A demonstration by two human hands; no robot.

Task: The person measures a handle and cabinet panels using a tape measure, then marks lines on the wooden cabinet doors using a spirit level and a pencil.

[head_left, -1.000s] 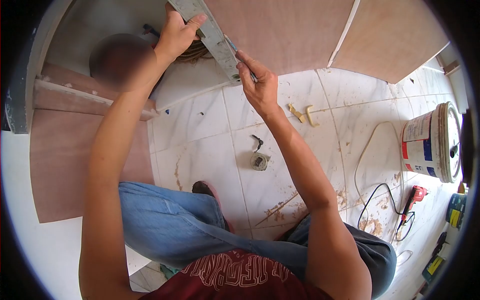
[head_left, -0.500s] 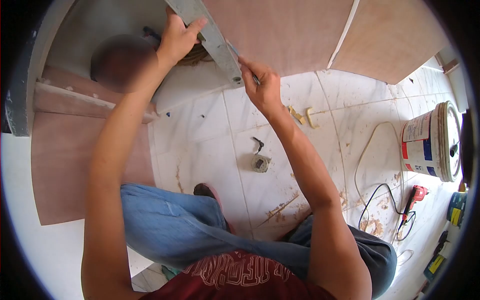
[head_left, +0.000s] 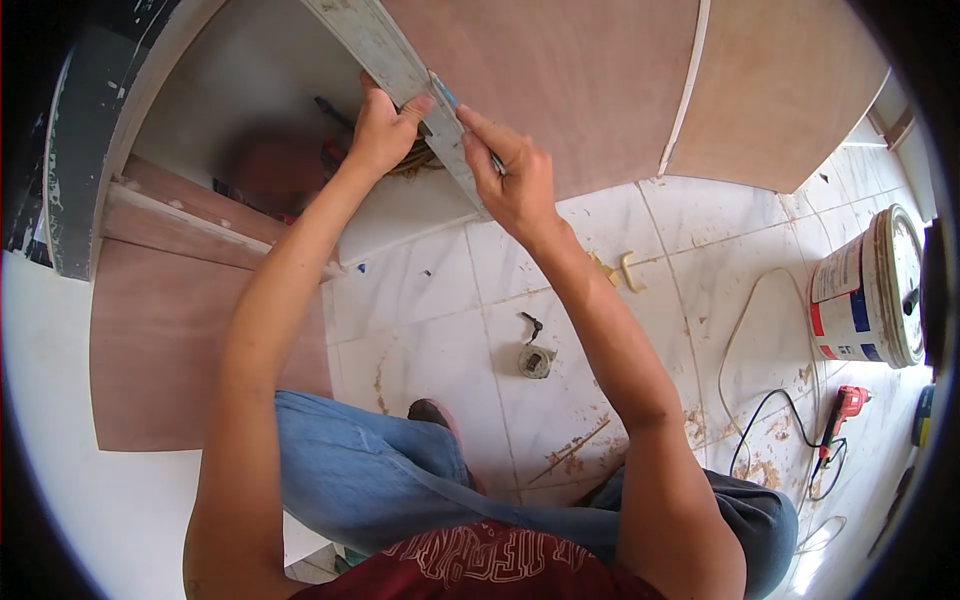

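Observation:
My left hand (head_left: 388, 130) grips a long, pale metal straightedge (head_left: 375, 42) by its edge, with the thumb on top. The straightedge runs diagonally along the left side of a brown wood panel (head_left: 560, 80). Just right of it, my right hand (head_left: 508, 175) is closed around a slim blue pencil-like tool (head_left: 444, 92), whose tip meets the straightedge's right edge. Part of the tool is hidden by the fingers.
On the tiled floor lie a tape measure (head_left: 536, 361), a small black key-like piece (head_left: 531, 325) and yellow pieces (head_left: 630, 272). A white bucket (head_left: 865, 290) and a red corded tool (head_left: 846, 412) are at the right. Brown panels (head_left: 200, 350) stand at the left.
The view has shifted, so the floor items appear lower and further right. My right hand and the tool tip are higher up along the straightedge. Both hands keep their hold.

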